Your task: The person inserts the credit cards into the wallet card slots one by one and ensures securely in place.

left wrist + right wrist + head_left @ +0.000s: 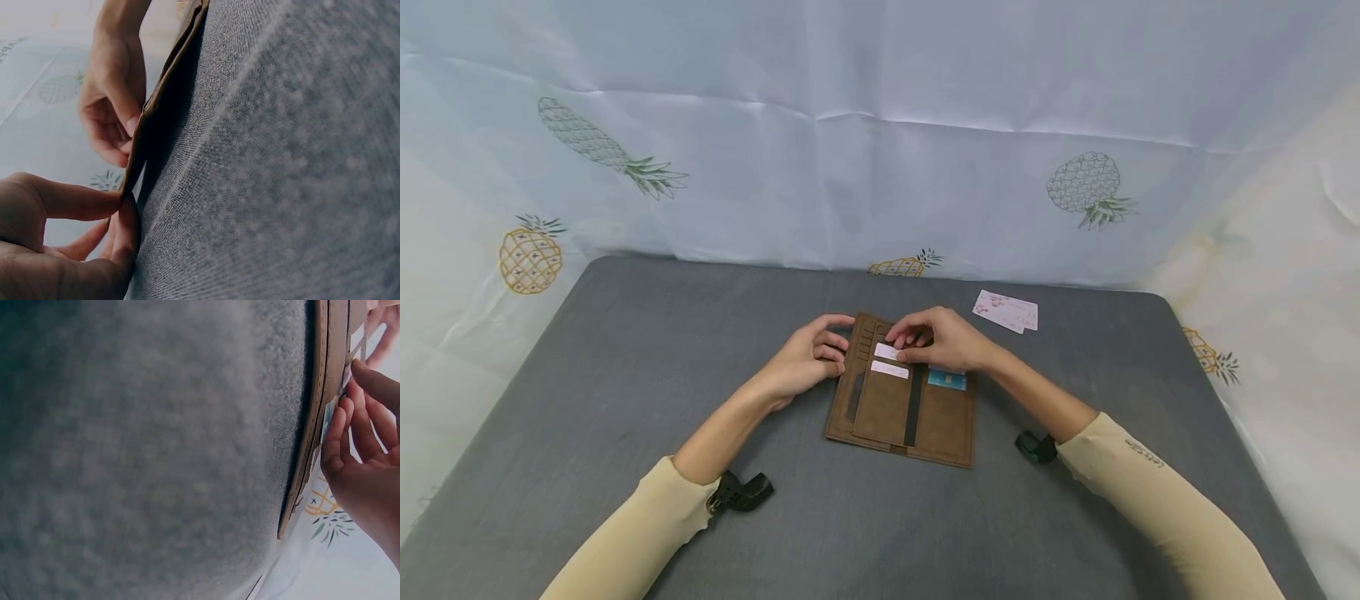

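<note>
A person's left hand [805,358] pinches the left edge of an open brown wallet [887,408] lying on a grey worktop [662,333], while the right hand [951,337] appears to pinch the upper white card [886,351] between thumb and fingers, though the fingertips partly hide the grip. Just below it, a lower white card [890,369] sits in its slot; across a black band [913,404], a blue card [947,380] shows in the wallet's right side. Two overlapping pink cards [1006,311] lie beyond the wallet to the right, near a pineapple-print cloth [850,183].
</note>
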### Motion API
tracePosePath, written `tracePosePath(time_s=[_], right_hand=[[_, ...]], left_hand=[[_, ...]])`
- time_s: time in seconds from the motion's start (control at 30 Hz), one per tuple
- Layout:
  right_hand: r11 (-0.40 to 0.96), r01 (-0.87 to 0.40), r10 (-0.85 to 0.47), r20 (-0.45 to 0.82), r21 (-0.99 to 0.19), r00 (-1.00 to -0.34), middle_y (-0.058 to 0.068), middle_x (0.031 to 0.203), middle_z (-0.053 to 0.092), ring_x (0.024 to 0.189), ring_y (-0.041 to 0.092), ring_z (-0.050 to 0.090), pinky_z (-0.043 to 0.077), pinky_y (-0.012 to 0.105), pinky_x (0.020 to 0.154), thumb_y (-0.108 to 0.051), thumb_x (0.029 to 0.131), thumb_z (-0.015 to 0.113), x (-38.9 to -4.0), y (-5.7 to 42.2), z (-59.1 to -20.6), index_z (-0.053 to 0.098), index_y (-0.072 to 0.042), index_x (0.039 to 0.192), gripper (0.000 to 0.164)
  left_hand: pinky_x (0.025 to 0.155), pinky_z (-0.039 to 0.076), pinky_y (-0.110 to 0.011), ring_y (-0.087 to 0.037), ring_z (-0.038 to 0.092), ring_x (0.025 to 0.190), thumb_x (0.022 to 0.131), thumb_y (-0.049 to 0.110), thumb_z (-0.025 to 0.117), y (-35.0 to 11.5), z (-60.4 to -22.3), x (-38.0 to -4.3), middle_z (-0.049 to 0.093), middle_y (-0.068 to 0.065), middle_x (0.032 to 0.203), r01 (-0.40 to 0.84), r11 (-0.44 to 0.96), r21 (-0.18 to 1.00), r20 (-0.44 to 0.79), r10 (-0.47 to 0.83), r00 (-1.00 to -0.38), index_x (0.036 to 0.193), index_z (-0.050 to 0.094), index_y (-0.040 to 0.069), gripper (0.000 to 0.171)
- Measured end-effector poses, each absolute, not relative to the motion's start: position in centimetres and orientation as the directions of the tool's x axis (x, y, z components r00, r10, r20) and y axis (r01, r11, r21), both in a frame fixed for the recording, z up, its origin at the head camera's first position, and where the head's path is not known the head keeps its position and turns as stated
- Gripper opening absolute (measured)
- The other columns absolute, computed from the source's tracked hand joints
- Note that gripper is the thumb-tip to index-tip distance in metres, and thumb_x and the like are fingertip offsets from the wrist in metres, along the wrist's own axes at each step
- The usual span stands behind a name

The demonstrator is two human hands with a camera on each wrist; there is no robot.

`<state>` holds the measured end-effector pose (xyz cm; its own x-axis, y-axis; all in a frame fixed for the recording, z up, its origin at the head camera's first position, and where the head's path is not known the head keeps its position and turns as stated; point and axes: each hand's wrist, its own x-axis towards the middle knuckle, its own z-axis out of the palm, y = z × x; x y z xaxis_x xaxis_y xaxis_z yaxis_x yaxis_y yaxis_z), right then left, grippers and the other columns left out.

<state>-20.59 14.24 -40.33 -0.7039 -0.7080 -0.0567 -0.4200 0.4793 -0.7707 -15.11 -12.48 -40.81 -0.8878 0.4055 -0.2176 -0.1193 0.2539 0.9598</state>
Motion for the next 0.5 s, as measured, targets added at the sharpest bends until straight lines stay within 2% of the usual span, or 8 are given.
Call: tracePosePath(time_s=[0.17, 0.33, 0.5], right_hand=[[0.416, -0.369, -0.708, -0.041, -0.831, -0.705, 0.007, 0.104, 0.070, 0.096, 0.018, 0.066, 0.057, 0.028, 0.083, -0.016, 0.089, 0.069, -21.6, 15.8, -40.0, 0.065, -0.008, 0.118, 0.030], [0.419, -0.351, -0.622, 0.017, -0.837, -0.783, 0.013, 0.105, 0.069, 0.096, 0.024, 0.066, 0.056, 0.026, 0.079, -0.013, 0.089, 0.069, -22.7, 19.2, -39.7, 0.065, -0.001, 0.116, 0.030], [0.485, -0.306, -0.525, 0.008, -0.819, -0.851, 0.015, 0.110, 0.068, 0.096, 0.020, 0.065, 0.055, 0.024, 0.076, -0.017, 0.089, 0.070, -23.2, 22.4, -39.2, 0.064, 0.000, 0.119, 0.035]], left_hand=[[0.083, 0.053, -0.034, -0.027, 0.058, 0.097, 0.086, -0.011, 0.054, -12.4, -40.8, -15.1, 0.053, -0.017, 0.121, -0.110, 0.250, 0.962, -0.208, 0.412, -0.887, 0.146, 0.037, 0.021, 0.070], [0.083, 0.053, -0.034, -0.027, 0.057, 0.097, 0.086, -0.011, 0.054, -12.4, -40.8, -15.1, 0.052, -0.017, 0.121, -0.104, 0.250, 0.963, -0.204, 0.417, -0.886, 0.146, 0.037, 0.022, 0.071], [0.083, 0.053, -0.034, -0.027, 0.058, 0.097, 0.085, -0.011, 0.055, -12.6, -40.7, -15.0, 0.053, -0.018, 0.121, -0.104, 0.250, 0.963, -0.203, 0.413, -0.888, 0.146, 0.037, 0.020, 0.070]])
